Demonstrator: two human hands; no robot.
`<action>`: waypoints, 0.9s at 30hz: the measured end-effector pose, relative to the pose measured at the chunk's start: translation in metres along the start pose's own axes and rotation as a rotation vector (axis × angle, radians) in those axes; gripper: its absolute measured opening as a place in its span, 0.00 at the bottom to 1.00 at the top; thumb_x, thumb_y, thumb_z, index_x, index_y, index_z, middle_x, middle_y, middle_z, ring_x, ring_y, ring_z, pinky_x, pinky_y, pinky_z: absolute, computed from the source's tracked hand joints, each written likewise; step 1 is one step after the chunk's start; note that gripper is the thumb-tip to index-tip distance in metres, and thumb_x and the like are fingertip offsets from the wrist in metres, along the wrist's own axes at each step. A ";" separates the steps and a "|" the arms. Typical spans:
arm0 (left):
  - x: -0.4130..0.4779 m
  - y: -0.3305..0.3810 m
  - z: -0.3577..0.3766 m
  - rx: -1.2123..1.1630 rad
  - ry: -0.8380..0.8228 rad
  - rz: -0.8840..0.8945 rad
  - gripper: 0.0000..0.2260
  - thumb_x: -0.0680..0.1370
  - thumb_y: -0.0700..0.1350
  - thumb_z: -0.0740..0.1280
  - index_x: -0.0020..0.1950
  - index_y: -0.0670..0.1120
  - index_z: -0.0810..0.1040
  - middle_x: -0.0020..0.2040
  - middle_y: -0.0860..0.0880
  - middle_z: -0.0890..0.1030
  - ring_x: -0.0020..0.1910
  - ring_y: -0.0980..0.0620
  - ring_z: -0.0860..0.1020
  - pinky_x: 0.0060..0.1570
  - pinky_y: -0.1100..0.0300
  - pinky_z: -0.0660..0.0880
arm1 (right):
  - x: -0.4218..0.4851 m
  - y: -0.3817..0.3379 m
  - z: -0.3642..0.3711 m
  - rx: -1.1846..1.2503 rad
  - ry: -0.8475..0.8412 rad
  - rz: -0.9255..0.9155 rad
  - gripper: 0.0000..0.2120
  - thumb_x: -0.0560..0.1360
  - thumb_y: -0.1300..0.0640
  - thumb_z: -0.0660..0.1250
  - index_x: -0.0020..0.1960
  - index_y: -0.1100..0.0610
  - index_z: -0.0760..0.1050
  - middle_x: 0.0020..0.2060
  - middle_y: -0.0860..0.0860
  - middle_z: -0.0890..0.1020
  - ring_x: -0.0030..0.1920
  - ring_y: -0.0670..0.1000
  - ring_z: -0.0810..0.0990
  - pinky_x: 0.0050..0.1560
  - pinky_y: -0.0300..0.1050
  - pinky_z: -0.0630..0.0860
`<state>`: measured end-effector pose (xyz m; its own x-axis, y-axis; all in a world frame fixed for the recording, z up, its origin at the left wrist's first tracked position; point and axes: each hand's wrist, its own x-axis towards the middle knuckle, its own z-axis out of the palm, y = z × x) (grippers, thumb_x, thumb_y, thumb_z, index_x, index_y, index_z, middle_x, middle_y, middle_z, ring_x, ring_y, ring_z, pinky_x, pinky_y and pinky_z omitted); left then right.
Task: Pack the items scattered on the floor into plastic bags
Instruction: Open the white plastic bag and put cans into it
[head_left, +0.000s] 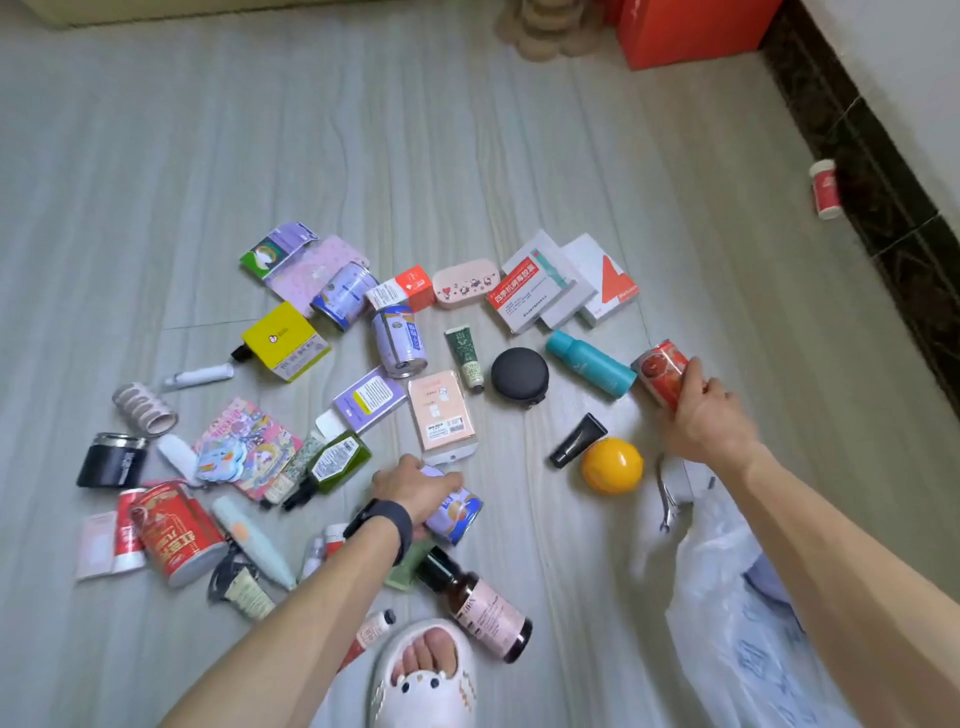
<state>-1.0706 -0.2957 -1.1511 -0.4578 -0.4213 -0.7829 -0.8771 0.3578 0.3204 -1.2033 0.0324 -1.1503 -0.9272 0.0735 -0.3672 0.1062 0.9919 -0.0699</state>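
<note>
Red can (661, 368) at the right of the frame: your right hand (714, 421) curls round it, just beside the teal bottle (589, 364). Your left hand (415, 488) clamps a purple can (460, 514) lying low in the centre. The white plastic bag (727, 597) sits crumpled at lower right, under your right forearm, near the orange ball (612, 465) on the grey floor (156, 182).
</note>
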 end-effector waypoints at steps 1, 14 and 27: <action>0.001 -0.001 0.000 -0.054 -0.009 -0.013 0.18 0.66 0.55 0.74 0.52 0.51 0.75 0.55 0.44 0.72 0.47 0.45 0.80 0.35 0.56 0.81 | 0.000 0.003 0.005 -0.013 -0.007 0.010 0.40 0.78 0.38 0.59 0.78 0.62 0.50 0.62 0.69 0.71 0.59 0.70 0.73 0.58 0.60 0.72; -0.045 0.005 0.001 0.204 -0.046 0.218 0.29 0.58 0.56 0.72 0.56 0.47 0.76 0.58 0.43 0.76 0.53 0.46 0.75 0.52 0.61 0.74 | -0.124 -0.005 -0.034 1.021 0.053 0.359 0.33 0.71 0.34 0.61 0.67 0.54 0.67 0.53 0.55 0.82 0.47 0.57 0.83 0.54 0.60 0.79; -0.212 0.075 0.036 0.610 -0.211 0.987 0.31 0.58 0.63 0.72 0.57 0.53 0.70 0.51 0.56 0.79 0.50 0.51 0.79 0.48 0.56 0.75 | -0.380 0.084 -0.028 1.393 0.192 0.675 0.15 0.72 0.45 0.74 0.56 0.46 0.78 0.50 0.51 0.84 0.45 0.51 0.86 0.51 0.58 0.82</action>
<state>-1.0341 -0.1497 -0.9800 -0.8157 0.3870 -0.4299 0.0843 0.8148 0.5736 -0.8525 0.0909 -0.9906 -0.5906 0.5690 -0.5722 0.6431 -0.0965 -0.7597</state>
